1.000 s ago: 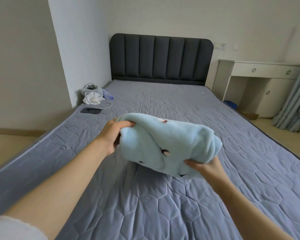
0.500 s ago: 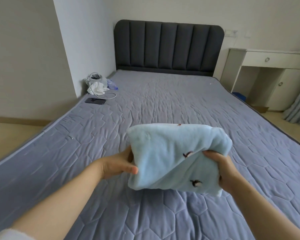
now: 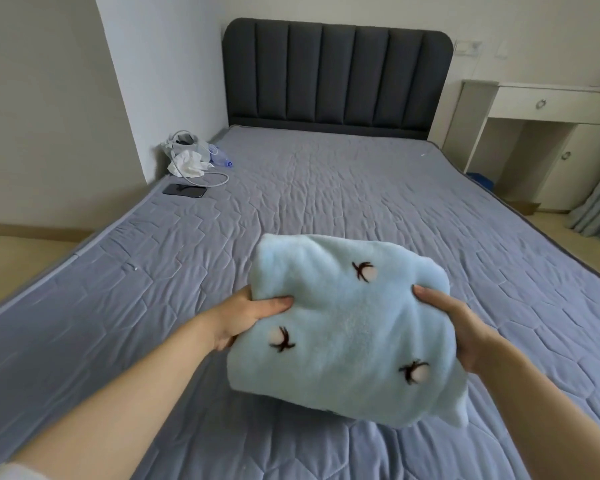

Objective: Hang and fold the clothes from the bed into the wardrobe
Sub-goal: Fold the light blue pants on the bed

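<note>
The left hand point(image 3: 253, 315) at nine o'clock and the right hand point(image 3: 454, 327) at three are gripping the folded blue fleece point(image 3: 343, 327) over the bed point(image 3: 326, 188), so folding is looking done while stowing it in the unseen wardrobe is remaining.

Both hands held a folded light-blue fleece garment point(image 3: 347, 327) above the grey quilted bed point(image 3: 343, 188). Left hand point(image 3: 246, 317) gripped its left edge, thumb on top; right hand point(image 3: 454, 327) gripped the right edge the same way. Dark phone point(image 3: 184, 191), white cable point(image 3: 215, 180) and a bag of clutter point(image 3: 187, 157) lay at the bed's far-left corner. Dark padded headboard point(image 3: 336, 74) behind, white desk point(image 3: 548, 109) on the right.
</note>
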### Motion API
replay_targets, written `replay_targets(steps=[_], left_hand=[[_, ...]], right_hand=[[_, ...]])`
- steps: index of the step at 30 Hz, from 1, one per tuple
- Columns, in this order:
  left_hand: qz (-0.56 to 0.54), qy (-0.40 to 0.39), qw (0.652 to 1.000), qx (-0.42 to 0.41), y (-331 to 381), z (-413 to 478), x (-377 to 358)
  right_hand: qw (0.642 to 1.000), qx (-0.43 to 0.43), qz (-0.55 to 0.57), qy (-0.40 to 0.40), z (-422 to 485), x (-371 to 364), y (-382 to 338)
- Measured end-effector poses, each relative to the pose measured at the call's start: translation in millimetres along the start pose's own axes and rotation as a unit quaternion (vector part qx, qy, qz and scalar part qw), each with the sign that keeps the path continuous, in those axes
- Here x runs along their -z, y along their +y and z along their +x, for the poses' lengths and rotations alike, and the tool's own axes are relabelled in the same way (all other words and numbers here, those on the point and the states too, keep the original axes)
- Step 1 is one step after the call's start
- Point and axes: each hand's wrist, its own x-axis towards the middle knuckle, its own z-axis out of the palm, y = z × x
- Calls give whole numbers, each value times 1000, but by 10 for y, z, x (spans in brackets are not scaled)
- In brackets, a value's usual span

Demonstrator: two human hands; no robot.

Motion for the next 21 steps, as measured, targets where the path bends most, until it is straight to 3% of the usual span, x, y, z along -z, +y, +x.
replay_targets(steps=[3, 6, 8, 10, 11, 12, 14, 17, 21], left_hand=[[26, 84, 996, -11, 2, 218, -7], [64, 204, 974, -80, -25, 505, -74], [241, 287, 924, -76, -70, 667, -121], [496, 302, 814, -23, -170, 782, -157], [580, 280, 765, -31, -229, 840, -176], [624, 243, 741, -46, -277, 901, -209], [643, 177, 744, -42, -343, 1002, -290], [617, 121, 774, 75, -543, 1067, -339], [629, 64, 755, 172, -1011, 904, -333]], right_hand=[[987, 79, -17, 140, 156, -38, -72], [945, 181, -57, 267, 368, -66, -127], [907, 141, -193, 346, 526, -54, -74], [832, 64, -385, 394, 647, -47, 36], [808, 67, -442, 385, 690, -73, 85], [799, 78, -479, 356, 742, -110, 137], [806, 67, -517, 281, 829, -192, 248], [846, 7, -496, 198, 918, -254, 539], [824, -45, -553, 115, 910, -247, 1027]])
